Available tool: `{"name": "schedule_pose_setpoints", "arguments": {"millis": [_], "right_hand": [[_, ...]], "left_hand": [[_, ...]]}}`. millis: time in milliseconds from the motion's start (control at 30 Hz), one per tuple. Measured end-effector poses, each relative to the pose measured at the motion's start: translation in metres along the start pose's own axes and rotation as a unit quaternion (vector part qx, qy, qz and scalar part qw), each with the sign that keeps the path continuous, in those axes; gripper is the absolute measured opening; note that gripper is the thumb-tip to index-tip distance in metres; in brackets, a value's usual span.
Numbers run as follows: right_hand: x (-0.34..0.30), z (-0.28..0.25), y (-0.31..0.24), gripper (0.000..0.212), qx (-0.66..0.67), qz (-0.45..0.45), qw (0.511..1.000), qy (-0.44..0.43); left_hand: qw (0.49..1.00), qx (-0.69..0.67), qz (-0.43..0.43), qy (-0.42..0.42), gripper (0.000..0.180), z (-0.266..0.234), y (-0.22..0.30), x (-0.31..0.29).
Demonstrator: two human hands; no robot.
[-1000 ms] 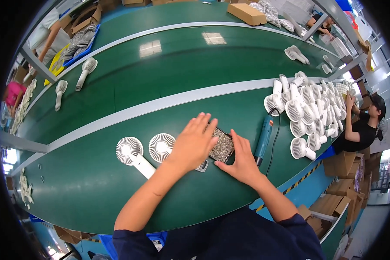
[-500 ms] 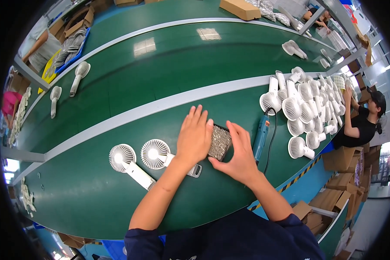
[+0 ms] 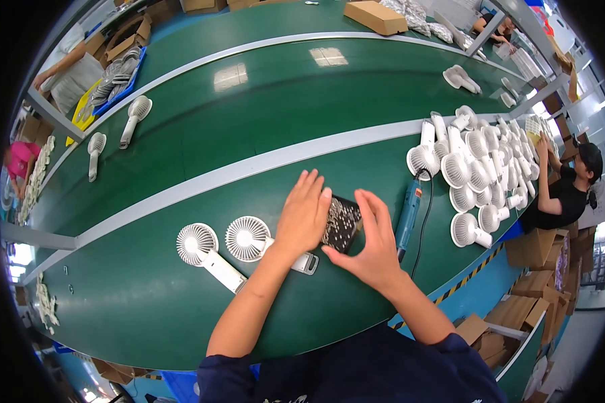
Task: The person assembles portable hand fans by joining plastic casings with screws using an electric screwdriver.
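Note:
A small square black tray (image 3: 343,226) with many tiny metal pieces, seemingly screws, is between my hands on the green bench. My left hand (image 3: 303,213) lies along the tray's left side, fingers stretched out and thumb at its edge. Thumb and fingers of my right hand (image 3: 372,239) span the tray's right edge and grip it. Left of my left hand is a white handheld fan (image 3: 247,238), its handle partly hidden under my wrist. Another white handheld fan (image 3: 197,244) lies farther left, handle slanting toward my forearm.
A teal electric screwdriver (image 3: 409,216) with a black cord lies right of my right hand. Beyond it, many white fans (image 3: 458,168) are piled. A pale rail (image 3: 282,155) crosses the bench. A co-worker in black (image 3: 563,181) reaches toward the pile at the far right.
The metal pieces in the tray have shifted, baring patches of its black surface. My hands stay around it. The whole view has moved slightly.

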State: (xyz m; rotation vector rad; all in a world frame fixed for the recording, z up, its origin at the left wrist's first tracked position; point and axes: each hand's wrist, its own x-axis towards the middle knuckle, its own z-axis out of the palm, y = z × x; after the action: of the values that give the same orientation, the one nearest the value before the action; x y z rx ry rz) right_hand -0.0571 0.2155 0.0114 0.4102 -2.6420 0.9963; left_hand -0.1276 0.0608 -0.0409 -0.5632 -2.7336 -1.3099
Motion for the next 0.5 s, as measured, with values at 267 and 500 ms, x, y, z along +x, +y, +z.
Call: {"name": "schedule_pose_setpoints", "arguments": {"millis": [267,500], "right_hand": [[-0.008,0.004,-0.003,0.097,0.005,-0.001,1.000,0.028],[-0.013,0.025,0.005,0.096,-0.018,0.052,0.998,0.034]], "left_hand": [[0.999,0.031,0.017,0.005,0.051,-0.002,-0.001,0.004],[0.991,0.113,0.073,-0.025,0.046,0.003,0.001,0.018]]}}
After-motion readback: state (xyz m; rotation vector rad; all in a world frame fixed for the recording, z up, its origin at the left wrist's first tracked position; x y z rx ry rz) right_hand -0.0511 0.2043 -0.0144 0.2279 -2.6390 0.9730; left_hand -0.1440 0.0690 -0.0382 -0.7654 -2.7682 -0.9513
